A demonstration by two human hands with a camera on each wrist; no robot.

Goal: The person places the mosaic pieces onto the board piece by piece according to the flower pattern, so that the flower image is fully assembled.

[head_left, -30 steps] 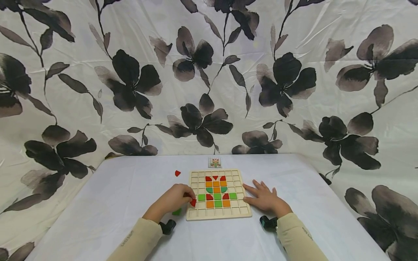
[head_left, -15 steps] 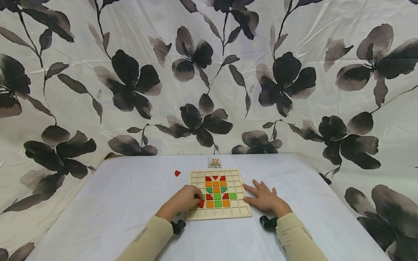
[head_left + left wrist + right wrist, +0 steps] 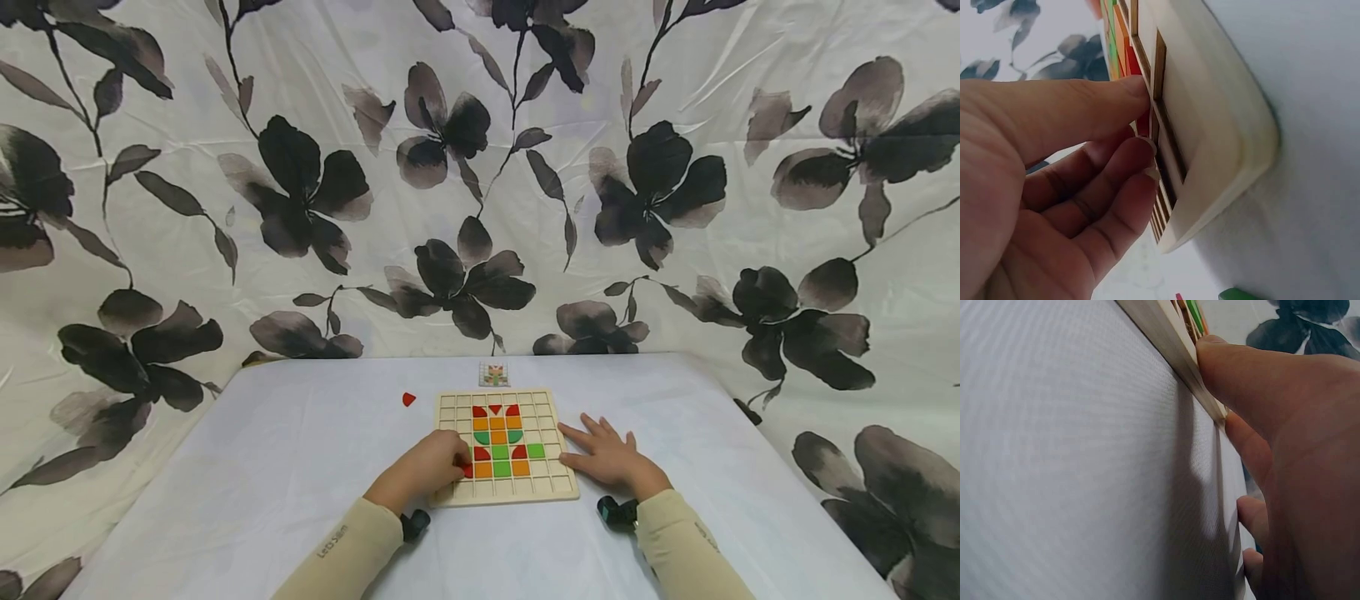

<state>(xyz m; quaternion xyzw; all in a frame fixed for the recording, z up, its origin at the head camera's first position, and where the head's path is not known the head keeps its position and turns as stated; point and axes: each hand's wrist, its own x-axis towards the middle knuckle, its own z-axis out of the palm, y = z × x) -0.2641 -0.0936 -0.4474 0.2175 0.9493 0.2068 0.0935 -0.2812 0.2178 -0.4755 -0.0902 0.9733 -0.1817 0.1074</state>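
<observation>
My left hand pinches a red tile between thumb and fingertips, low over a left-hand square of the wooden grid board. The left wrist view shows the red tile mostly hidden by the fingers, at the board's surface. Red, orange and green tiles fill several squares in the board's middle, among them a light green square tile towards the right. My right hand lies with fingers spread, thumb and forefinger touching the board's right edge; the right wrist view shows the thumb against that edge.
A loose red tile lies on the white tablecloth left of the board. Behind the board is a small pattern card. A green tile shows on the cloth in the left wrist view. A floral curtain hangs behind.
My left hand has carried the red tile right, from the board's left edge to beside the lower orange tile. It now covers the left green square and the loose green tile. My right hand stays put.
</observation>
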